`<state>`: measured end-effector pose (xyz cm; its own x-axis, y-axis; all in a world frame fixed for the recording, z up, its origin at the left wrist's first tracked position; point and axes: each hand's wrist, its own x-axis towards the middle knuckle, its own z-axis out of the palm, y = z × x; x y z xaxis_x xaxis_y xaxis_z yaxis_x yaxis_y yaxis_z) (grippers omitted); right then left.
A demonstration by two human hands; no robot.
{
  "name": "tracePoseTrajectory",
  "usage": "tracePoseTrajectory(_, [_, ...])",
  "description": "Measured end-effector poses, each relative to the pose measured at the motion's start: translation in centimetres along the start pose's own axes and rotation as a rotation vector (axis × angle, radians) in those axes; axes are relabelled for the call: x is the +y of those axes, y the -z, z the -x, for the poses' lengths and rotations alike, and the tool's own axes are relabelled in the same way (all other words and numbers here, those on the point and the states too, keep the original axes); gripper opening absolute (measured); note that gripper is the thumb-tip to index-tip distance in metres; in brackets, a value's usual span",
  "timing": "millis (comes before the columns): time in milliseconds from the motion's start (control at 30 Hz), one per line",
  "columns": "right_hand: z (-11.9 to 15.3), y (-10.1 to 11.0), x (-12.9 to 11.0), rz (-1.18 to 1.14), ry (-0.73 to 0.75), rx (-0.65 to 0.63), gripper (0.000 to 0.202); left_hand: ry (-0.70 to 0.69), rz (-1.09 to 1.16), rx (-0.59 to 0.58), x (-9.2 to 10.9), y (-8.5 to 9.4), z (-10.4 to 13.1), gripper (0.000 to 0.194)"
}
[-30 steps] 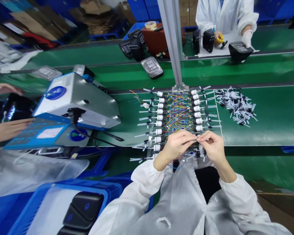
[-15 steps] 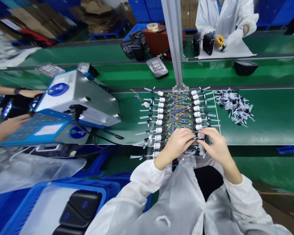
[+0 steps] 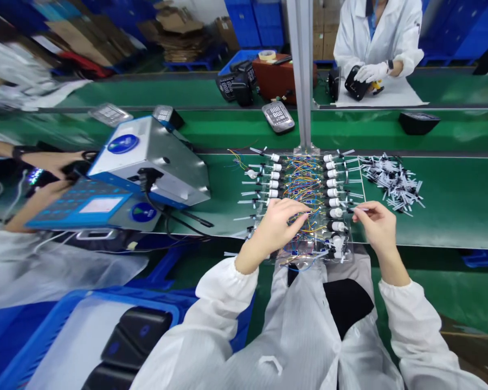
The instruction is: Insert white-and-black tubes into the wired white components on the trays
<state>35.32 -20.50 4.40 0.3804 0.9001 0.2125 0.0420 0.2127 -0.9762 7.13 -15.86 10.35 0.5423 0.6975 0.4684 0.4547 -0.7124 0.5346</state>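
Note:
A clear plastic tray [image 3: 309, 250] lies in front of me with two columns of small white motor-like cylinders [image 3: 335, 213] with black ends. Thin tubes stick out on their outer sides, and coloured wires [image 3: 303, 181] tangle down the middle. My left hand [image 3: 277, 223] hovers over the left column and the wires, thumb and fingers apart, hiding several cylinders. At the right column, my right hand [image 3: 377, 225] pinches a thin white tube [image 3: 361, 209] beside one cylinder; its far end is partly hidden by the fingers.
Right of the tray lies a pile of short white tubes with black pieces [image 3: 394, 181]. A blue-and-silver machine [image 3: 146, 162] with cables stands left. Behind the tray rise a metal post [image 3: 303, 81] and a display unit [image 3: 278, 117]. Across the bench, a co-worker's gloved hand [image 3: 370, 72] touches a black device.
My hands have parted: the left moved left and up over the wires, the right moved outward to a tube. The view shifted slightly. The co-worker's gloved hand now rests on a black device.

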Motion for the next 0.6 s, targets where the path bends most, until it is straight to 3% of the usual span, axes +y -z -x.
tracePoseTrajectory(167, [-1.2, 0.2, -6.2, -0.152, 0.263, 0.173, 0.017, -0.002, -0.001, -0.105, 0.1, 0.3, -1.6, 0.022])
tracePoseTrajectory(333, [-1.5, 1.4, -11.5, -0.237, 0.451, 0.249, 0.019, 0.004, -0.083, -0.210, 0.1, -1.5, -3.7, 0.056])
tracePoseTrajectory(500, [-1.3, 3.8, -14.0, -0.228, 0.598, 0.411, 0.029, -0.029, -0.101, -0.266, -1.5, -3.5, -4.6, 0.018])
tracePoseTrajectory(600, [-1.2, 5.3, -14.2, -0.233, 0.632, 0.499, 0.033, -0.112, -0.068, -0.259, -2.5, -3.9, -4.7, 0.015])
